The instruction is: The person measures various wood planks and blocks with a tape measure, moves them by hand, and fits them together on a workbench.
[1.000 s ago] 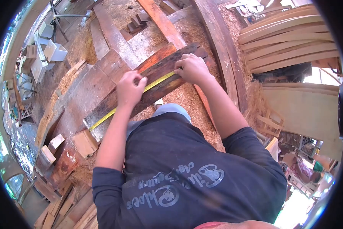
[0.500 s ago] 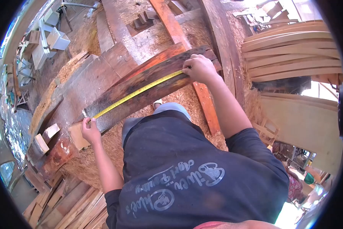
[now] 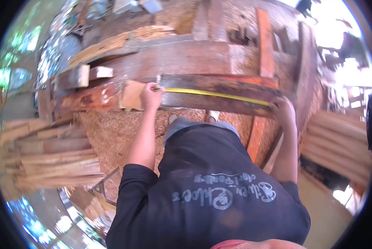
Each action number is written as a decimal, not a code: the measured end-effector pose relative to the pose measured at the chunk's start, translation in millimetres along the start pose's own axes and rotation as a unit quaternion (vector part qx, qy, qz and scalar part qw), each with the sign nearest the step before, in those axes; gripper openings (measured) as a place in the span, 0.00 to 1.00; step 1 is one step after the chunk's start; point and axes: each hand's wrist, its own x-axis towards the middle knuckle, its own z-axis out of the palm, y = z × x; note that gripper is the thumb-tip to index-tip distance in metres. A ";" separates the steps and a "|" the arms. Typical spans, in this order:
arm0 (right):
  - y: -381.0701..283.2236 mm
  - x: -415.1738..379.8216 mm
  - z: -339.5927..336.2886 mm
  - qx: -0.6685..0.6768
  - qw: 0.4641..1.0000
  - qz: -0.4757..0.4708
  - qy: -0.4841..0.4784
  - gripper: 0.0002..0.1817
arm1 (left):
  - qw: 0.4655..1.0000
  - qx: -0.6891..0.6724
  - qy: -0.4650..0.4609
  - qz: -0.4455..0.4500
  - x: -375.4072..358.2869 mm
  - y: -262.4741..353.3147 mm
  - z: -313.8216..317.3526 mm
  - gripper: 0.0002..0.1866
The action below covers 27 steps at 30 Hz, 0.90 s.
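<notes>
A yellow measuring tape (image 3: 215, 93) is stretched lengthwise over a dark, weathered plank (image 3: 194, 99). At the plank's left end, my left hand (image 3: 151, 96) is closed on one end of the tape, beside a light wooden block (image 3: 132, 94). Near the right end, my right hand (image 3: 282, 108) is closed round the other end of the tape; its case, if there, is hidden by the fingers. Behind the dark plank lies a wide brown board (image 3: 186, 58).
An orange-red beam (image 3: 265, 45) runs crosswise under the plank. Cut beam ends (image 3: 84, 75) stand at the left, stacked boards (image 3: 57, 162) lower left, and more stacked planks (image 3: 335, 145) at the right. Wood shavings (image 3: 111, 133) cover the ground.
The view has turned, so the plank and tape now run nearly level across it instead of slanting. Both hands still hold the tape near the plank's two ends.
</notes>
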 end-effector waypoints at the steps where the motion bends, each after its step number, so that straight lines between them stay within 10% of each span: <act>1: -4.9 -2.3 -3.9 0.014 1.000 -0.005 0.012 0.08 | 1.000 -0.021 -0.007 -0.016 -3.6 9.0 -11.3 0.18; 7: -57.3 5.4 -17.4 0.046 0.997 -0.049 -0.025 0.09 | 0.871 -0.453 -0.071 -0.178 -17.2 -4.1 -81.2 0.11; 16: -280.4 1.2 46.5 -0.015 0.973 -0.189 -0.129 0.23 | 0.816 -0.545 -0.073 -0.180 -58.8 -97.4 -122.1 0.11; 27: -495.3 -36.9 213.9 -0.149 0.858 -0.400 -0.286 0.31 | 0.882 -0.429 -0.008 -0.194 -128.0 -288.5 -199.1 0.17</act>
